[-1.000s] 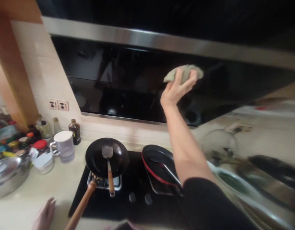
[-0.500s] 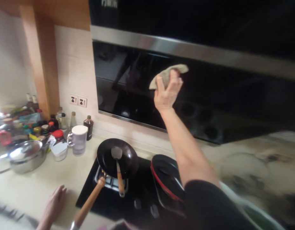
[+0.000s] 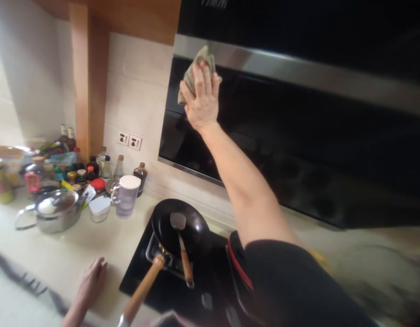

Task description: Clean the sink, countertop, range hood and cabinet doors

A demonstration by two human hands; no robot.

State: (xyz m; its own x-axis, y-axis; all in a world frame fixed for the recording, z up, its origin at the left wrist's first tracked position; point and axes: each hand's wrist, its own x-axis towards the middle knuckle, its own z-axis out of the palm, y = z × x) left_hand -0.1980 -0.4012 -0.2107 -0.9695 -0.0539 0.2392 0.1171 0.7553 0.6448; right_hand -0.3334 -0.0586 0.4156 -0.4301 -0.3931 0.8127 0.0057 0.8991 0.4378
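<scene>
With fingers spread over it, my right hand (image 3: 203,97) presses a greenish-beige cloth (image 3: 189,78) against the upper left part of the black glossy range hood (image 3: 298,150). The cloth's top corner overlaps the hood's silver strip (image 3: 254,55). My left hand (image 3: 91,280) rests on the pale countertop (image 3: 109,240), left of the stove, holding nothing, with its fingers stretched out. A black wok (image 3: 196,227) sits on the left burner, its wooden handle pointing toward me. Inside the wok leans a spatula (image 3: 178,221) with a wooden grip.
A red-rimmed pan (image 3: 237,263) on the right burner is partly hidden by my arm. Left of the stove stand a lidded pitcher (image 3: 127,200), a white-lidded tub (image 3: 100,210), a steel pot (image 3: 58,215), a dark bottle (image 3: 140,177) and several jars. Sockets (image 3: 129,141) are on the wall.
My right hand has moved the cloth left and up across the hood, to its left end near the silver strip. The view has turned left. My left hand stays on the countertop.
</scene>
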